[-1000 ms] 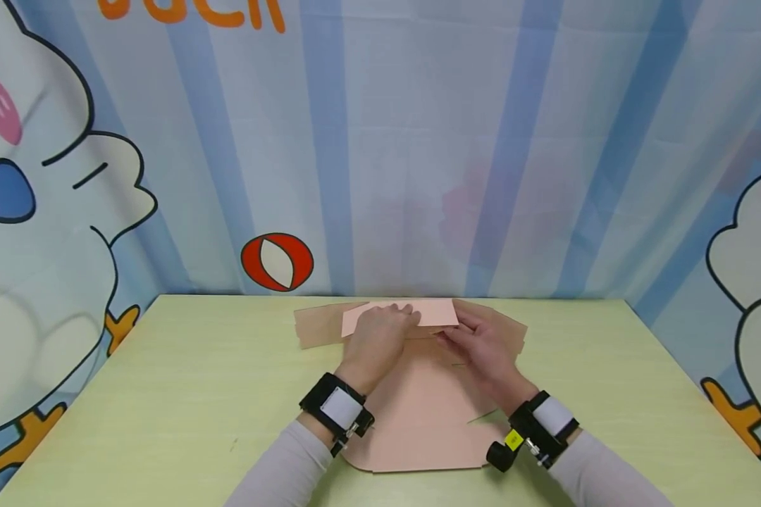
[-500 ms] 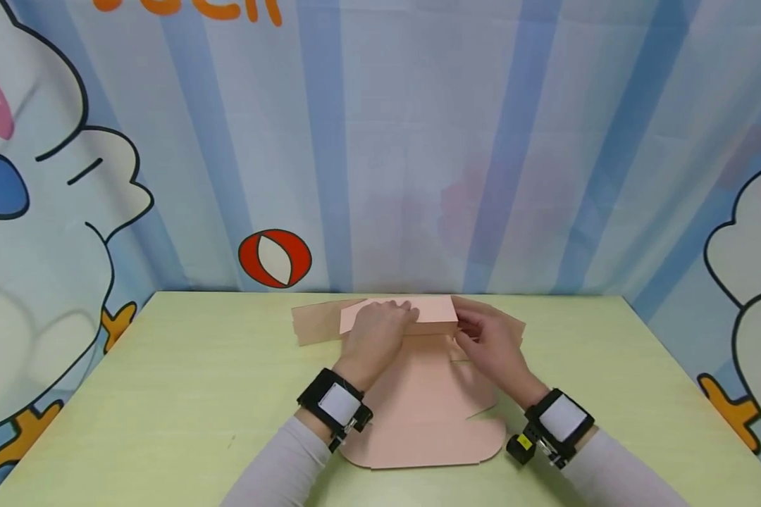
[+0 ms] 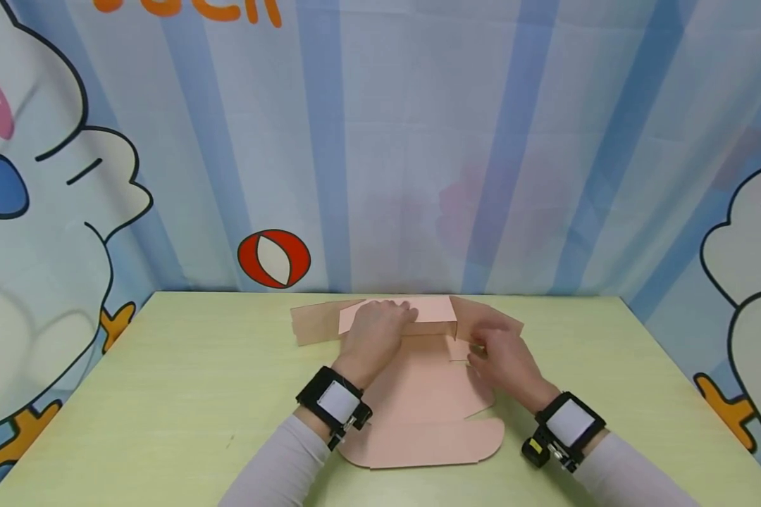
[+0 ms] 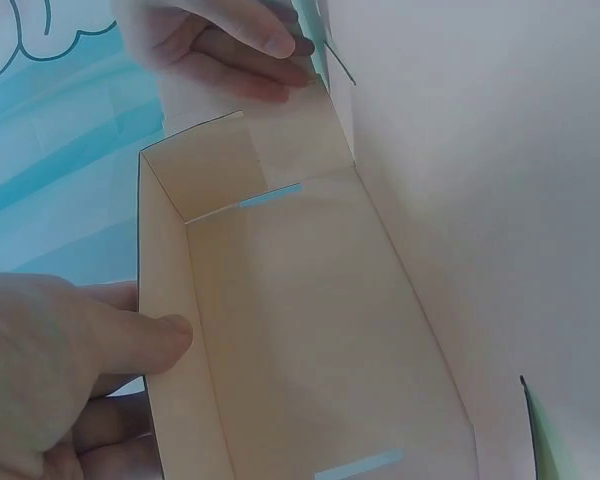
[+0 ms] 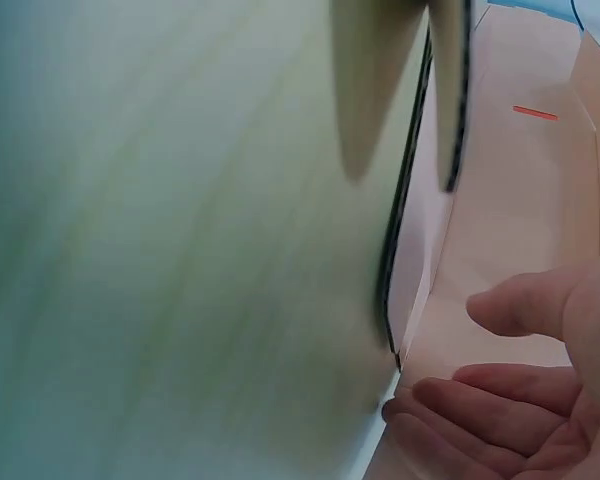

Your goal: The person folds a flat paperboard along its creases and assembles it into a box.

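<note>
A pink cardboard box blank, partly folded, lies on the table, its wide panel (image 3: 425, 394) toward the person. At its far end a raised section (image 3: 434, 308) carries side flaps, one to the left (image 3: 320, 322) and one to the right (image 3: 466, 310). My left hand (image 3: 375, 336) grips that section; in the left wrist view its thumb (image 4: 165, 342) presses the inside of a low wall (image 4: 170, 260), other fingers outside. Beside the right flap is my right hand (image 3: 506, 358). The right wrist view shows its thumb (image 5: 520, 303) and fingers (image 5: 490, 415) apart, nothing pinched between them.
The pale yellow table (image 3: 228, 394) extends to both sides of the cardboard. A striped blue cloth backdrop (image 3: 406, 141) with cartoon prints rises behind its far edge. Two narrow slots cut the box's inner panel (image 4: 300, 320) in the left wrist view.
My right hand has drawn away from the raised section's right corner, moving right and slightly toward the person. My left hand keeps its grip in nearly the same place.
</note>
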Available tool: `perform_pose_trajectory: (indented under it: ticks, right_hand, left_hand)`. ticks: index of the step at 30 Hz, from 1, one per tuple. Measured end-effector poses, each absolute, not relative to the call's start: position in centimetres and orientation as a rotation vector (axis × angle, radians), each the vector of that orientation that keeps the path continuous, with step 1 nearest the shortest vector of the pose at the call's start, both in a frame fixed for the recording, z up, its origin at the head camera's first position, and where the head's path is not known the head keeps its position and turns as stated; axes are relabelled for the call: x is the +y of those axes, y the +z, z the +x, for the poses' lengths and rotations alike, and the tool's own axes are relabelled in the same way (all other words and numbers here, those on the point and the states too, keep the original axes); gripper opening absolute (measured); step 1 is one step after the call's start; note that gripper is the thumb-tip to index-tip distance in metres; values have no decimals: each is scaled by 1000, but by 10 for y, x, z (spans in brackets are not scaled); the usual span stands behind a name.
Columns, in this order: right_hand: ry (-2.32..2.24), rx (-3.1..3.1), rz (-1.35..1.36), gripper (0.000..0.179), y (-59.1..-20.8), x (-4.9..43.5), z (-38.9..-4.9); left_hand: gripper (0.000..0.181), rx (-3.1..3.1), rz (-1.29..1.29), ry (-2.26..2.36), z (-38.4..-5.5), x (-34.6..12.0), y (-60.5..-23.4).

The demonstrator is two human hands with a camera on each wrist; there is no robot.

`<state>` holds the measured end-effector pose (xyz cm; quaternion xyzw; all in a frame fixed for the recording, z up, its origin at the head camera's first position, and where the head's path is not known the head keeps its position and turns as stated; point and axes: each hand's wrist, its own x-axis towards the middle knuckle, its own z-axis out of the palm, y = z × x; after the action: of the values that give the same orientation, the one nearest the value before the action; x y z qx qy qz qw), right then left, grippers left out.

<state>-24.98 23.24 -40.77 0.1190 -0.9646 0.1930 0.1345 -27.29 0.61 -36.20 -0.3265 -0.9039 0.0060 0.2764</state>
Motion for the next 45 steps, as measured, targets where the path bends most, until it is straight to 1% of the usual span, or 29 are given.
perform_pose_trajectory:
  ticks: [10, 18, 22, 25, 30, 34, 36, 41, 45]
  right_hand:
    - [597, -2851, 313, 10, -409, 235, -255]
    - [604, -2878, 290, 30, -411, 238, -263]
    - [593, -2871, 306, 31, -413, 239, -266]
    - [588, -2875, 313, 27, -414, 237, -268]
    - [589, -2882, 340, 12, -413, 232, -271]
    - [725, -2867, 326, 11, -411, 233, -273]
    - [844, -2854, 295, 16, -410, 234, -273]
    - [1081, -2808, 218, 33, -409, 236, -273]
    - [1262, -2769, 202, 40, -407, 234, -273]
  left_hand:
    - [27, -2447, -862, -43, -273, 5, -361]
    - [31, -2454, -881, -55, -273, 5, -360]
    - [30, -2462, -892, -52, -273, 6, -359]
    - [30, -2467, -896, -53, -273, 6, -358]
    - [29, -2474, -894, -39, -273, 5, -356]
    - [29, -2478, -895, -49, -274, 6, -356]
    - [29, -2479, -896, -56, -274, 6, -357]
    - [30, -2490, -894, -63, -275, 6, -357]
    - [29, -2494, -891, -75, -276, 6, -357]
